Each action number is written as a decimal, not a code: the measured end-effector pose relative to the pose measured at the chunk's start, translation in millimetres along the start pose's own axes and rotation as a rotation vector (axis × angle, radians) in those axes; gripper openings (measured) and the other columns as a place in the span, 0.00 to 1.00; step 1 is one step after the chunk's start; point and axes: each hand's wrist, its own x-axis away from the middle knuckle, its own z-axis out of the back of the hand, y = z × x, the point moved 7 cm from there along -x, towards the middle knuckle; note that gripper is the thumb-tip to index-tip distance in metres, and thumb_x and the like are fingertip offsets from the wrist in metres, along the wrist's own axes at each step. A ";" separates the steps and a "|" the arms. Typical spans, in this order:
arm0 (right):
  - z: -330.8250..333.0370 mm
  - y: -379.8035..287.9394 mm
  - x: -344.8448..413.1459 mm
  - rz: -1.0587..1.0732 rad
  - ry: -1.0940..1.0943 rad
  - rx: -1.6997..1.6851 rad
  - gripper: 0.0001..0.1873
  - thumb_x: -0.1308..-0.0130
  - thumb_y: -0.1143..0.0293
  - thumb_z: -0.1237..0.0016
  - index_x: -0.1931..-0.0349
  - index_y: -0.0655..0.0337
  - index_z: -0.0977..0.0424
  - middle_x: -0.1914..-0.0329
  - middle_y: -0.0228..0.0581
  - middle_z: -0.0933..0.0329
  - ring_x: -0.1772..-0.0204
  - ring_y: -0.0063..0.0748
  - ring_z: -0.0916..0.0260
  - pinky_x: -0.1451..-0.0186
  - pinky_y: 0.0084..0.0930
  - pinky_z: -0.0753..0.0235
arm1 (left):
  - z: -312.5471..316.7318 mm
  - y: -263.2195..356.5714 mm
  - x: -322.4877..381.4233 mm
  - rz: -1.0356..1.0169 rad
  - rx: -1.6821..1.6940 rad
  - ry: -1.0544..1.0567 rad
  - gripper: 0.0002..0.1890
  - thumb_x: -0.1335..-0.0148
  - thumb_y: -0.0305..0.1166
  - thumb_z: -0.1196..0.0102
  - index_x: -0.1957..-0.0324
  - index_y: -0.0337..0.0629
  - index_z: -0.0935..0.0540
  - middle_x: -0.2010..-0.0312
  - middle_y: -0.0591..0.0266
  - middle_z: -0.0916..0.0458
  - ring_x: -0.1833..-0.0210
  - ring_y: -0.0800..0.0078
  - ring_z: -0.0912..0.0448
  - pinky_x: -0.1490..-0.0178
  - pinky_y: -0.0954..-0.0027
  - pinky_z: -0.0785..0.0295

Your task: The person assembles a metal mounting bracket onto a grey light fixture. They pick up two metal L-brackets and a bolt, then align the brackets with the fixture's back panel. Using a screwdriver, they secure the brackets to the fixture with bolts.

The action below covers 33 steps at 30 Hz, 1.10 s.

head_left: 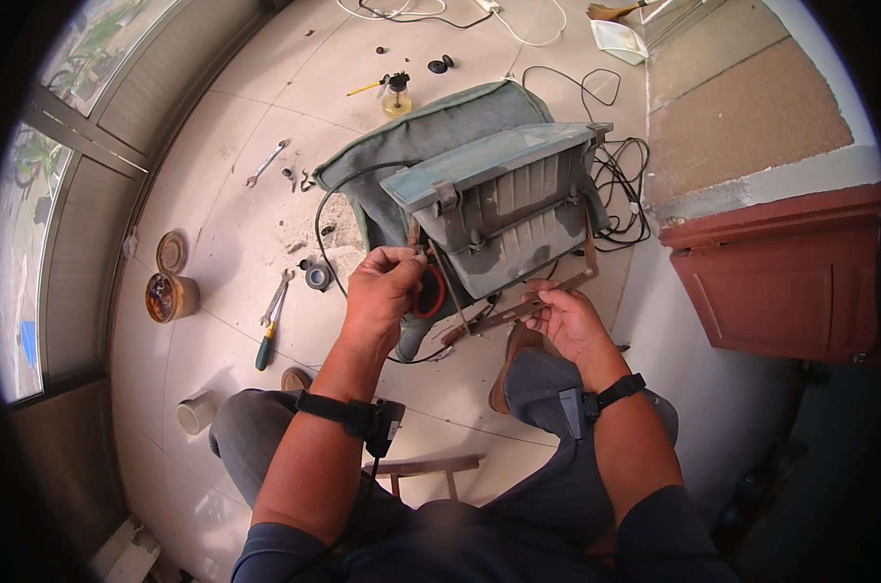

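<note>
A grey ribbed floodlight housing (513,226) with a glass-fronted lid (498,160) rests tilted on a grey-green padded cloth (440,131). Its rusty U-shaped metal bracket (502,315) spans the near side. My right hand (568,321) has thumb and fingers on the bracket's crossbar. At the housing's left corner, my left hand (383,288) is closed, thumb against forefinger, around a hand tool with a red looped handle (430,291). Those fingers hide much of the tool, so its exact kind is unclear. A black cable (319,226) curves round beyond my left hand.
Left on the tiles are a screwdriver (265,348), wrenches (274,297) (267,164), tape (317,276), an open tin (170,299) and a cup (196,413). An oil can (396,98) stands behind the cloth. Coiled cable (622,197) and a red cabinet (783,270) are right.
</note>
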 end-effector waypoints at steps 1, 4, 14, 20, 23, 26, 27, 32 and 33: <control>-0.9 -0.2 0.1 -0.002 -0.010 0.006 0.15 0.33 0.72 0.58 0.48 0.65 0.29 0.57 0.45 0.22 0.58 0.38 0.22 0.55 0.33 0.22 | 0.1 -0.1 0.0 0.001 -0.002 -0.002 0.07 0.41 0.28 0.38 0.66 0.42 0.24 0.77 0.68 0.24 0.81 0.84 0.31 0.81 0.82 0.41; -1.8 -0.7 0.5 -0.006 -0.008 0.007 0.15 0.33 0.73 0.59 0.48 0.66 0.29 0.57 0.45 0.22 0.58 0.38 0.22 0.55 0.32 0.22 | 0.6 -1.2 -1.1 -0.019 -0.026 0.003 0.07 0.41 0.27 0.38 0.65 0.42 0.24 0.77 0.68 0.24 0.81 0.84 0.31 0.81 0.82 0.41; -0.3 -1.5 -0.1 -0.006 0.028 0.000 0.15 0.40 0.71 0.50 0.52 0.64 0.27 0.59 0.44 0.21 0.61 0.44 0.23 0.57 0.36 0.24 | -0.1 3.4 -0.3 -0.098 -0.126 -0.011 0.06 0.40 0.27 0.39 0.65 0.41 0.24 0.77 0.68 0.23 0.80 0.85 0.30 0.79 0.83 0.39; 0.4 -0.7 -1.2 0.002 0.014 0.002 0.15 0.38 0.71 0.53 0.51 0.64 0.28 0.59 0.45 0.21 0.61 0.42 0.23 0.58 0.34 0.23 | -0.3 6.7 0.5 -0.142 -0.192 -0.020 0.05 0.39 0.26 0.40 0.65 0.39 0.24 0.77 0.68 0.23 0.80 0.86 0.29 0.78 0.83 0.37; -0.3 -1.4 -0.6 0.008 -0.014 0.014 0.14 0.33 0.72 0.59 0.49 0.65 0.29 0.58 0.44 0.21 0.61 0.38 0.21 0.57 0.31 0.22 | 0.8 5.9 0.1 -0.160 -0.192 -0.027 0.05 0.40 0.25 0.39 0.65 0.39 0.23 0.76 0.68 0.22 0.78 0.85 0.29 0.76 0.83 0.35; 0.6 -2.3 -0.7 0.009 0.003 0.020 0.14 0.35 0.72 0.57 0.50 0.64 0.28 0.59 0.44 0.21 0.62 0.40 0.22 0.58 0.33 0.23 | 0.9 6.9 0.5 -0.162 -0.207 -0.032 0.06 0.39 0.25 0.39 0.64 0.38 0.23 0.74 0.68 0.22 0.76 0.85 0.28 0.74 0.83 0.34; -0.2 -2.6 -0.4 0.008 0.025 0.028 0.13 0.36 0.71 0.55 0.52 0.63 0.28 0.59 0.44 0.21 0.62 0.41 0.23 0.58 0.34 0.24 | 0.7 7.9 1.1 -0.166 -0.213 -0.036 0.05 0.39 0.25 0.39 0.64 0.38 0.23 0.74 0.68 0.22 0.76 0.85 0.27 0.73 0.82 0.33; -1.1 -4.1 1.7 0.001 0.069 0.054 0.13 0.38 0.71 0.55 0.54 0.63 0.29 0.60 0.44 0.22 0.63 0.42 0.24 0.59 0.35 0.25 | -1.8 10.1 1.9 -0.198 -0.247 -0.052 0.05 0.39 0.24 0.40 0.63 0.37 0.23 0.72 0.68 0.21 0.73 0.85 0.26 0.70 0.82 0.32; -1.8 -4.6 2.0 0.003 0.071 0.060 0.13 0.37 0.71 0.55 0.54 0.63 0.29 0.60 0.44 0.22 0.63 0.42 0.24 0.59 0.35 0.25 | -2.0 10.3 2.0 -0.201 -0.245 -0.049 0.05 0.39 0.24 0.40 0.63 0.37 0.23 0.72 0.68 0.21 0.73 0.85 0.26 0.70 0.82 0.32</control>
